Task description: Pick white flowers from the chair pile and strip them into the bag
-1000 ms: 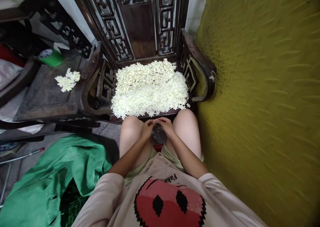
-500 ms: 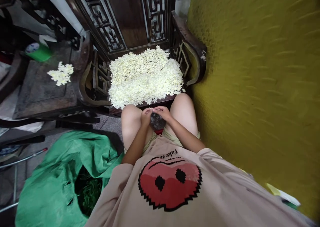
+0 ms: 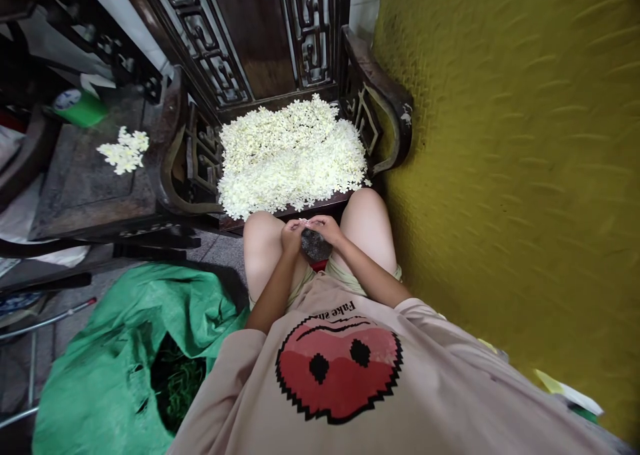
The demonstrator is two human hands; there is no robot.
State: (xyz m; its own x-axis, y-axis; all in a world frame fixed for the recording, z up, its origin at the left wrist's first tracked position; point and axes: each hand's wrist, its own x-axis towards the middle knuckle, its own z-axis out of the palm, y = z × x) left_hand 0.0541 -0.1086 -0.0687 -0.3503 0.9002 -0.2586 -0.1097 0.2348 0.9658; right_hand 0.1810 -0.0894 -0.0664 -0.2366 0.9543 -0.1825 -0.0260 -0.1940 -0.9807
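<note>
My left hand (image 3: 291, 235) and my right hand (image 3: 326, 229) meet fingertip to fingertip between my knees. Both are closed in a pinch on a tiny pale thing that looks like a small white flower (image 3: 303, 222); the fingers hide most of it. Just beyond the hands, a thick layer of white flowers (image 3: 295, 155) covers the seat of a dark carved wooden chair (image 3: 260, 35). A smaller cluster of white flowers (image 3: 124, 151) lies on a dark wooden seat (image 3: 85, 188) to the left.
A green roll of tape (image 3: 80, 108) stands on the left seat. On the floor at lower left, a large green sack (image 3: 95, 361) gapes open, with green stringy stuff (image 3: 181, 381) inside. A yellow textured panel (image 3: 500, 175) rises close on my right.
My hands stay together between the knees, with only a slight shift of the fingers. The pale thing between the fingertips shows a little less clearly. The view has shifted slightly.
</note>
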